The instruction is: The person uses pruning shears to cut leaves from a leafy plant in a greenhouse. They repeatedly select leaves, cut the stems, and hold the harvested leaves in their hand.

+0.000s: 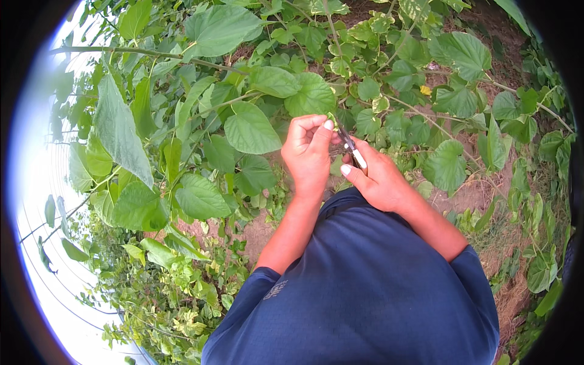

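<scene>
My left hand (308,153) pinches a small green piece of plant (332,119), perhaps a shoot or leaf bit, between thumb and fingers. In my right hand (381,178) is a slim cutting tool, probably pruning snips (359,159), with dark blades and a white part on the handle. Its blades point up and left, reaching the green piece at my left fingertips. Whether the blades are parted or closed is too small to tell. Both hands are close together in front of my dark blue shirt (378,273). Just beyond the left fingertips is a broad green leaf (312,95).
Leafy branches surround the hands. One long branch (150,54) crosses at upper left, and another stem (429,119) runs down to the right. A large leaf (121,130) hangs at left. Bare soil (456,200) and dry grass (513,296) show on the ground.
</scene>
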`<move>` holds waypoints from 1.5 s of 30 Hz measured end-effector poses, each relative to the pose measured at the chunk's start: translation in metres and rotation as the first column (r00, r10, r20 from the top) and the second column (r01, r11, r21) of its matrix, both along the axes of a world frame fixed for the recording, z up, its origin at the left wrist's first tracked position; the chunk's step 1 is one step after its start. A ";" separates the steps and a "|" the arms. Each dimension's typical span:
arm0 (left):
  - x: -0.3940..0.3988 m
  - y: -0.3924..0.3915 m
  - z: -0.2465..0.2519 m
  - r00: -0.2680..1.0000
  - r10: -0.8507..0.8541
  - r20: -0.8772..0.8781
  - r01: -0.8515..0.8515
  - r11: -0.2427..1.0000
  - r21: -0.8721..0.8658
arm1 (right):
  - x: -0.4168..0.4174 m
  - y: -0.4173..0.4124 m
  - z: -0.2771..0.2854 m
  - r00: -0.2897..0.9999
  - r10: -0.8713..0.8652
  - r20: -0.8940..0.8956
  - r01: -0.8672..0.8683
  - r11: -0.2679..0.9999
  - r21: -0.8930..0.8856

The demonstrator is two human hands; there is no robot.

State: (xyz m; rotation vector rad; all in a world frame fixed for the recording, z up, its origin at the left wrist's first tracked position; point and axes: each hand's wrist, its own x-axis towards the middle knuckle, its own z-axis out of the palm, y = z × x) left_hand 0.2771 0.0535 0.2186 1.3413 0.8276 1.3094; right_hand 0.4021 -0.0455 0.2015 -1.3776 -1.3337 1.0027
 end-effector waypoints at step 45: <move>0.005 -0.005 0.005 0.990 -0.100 -0.094 0.095 0.994 -0.055 | 0.014 -0.005 0.008 0.999 -0.013 0.050 0.017 0.996 -0.085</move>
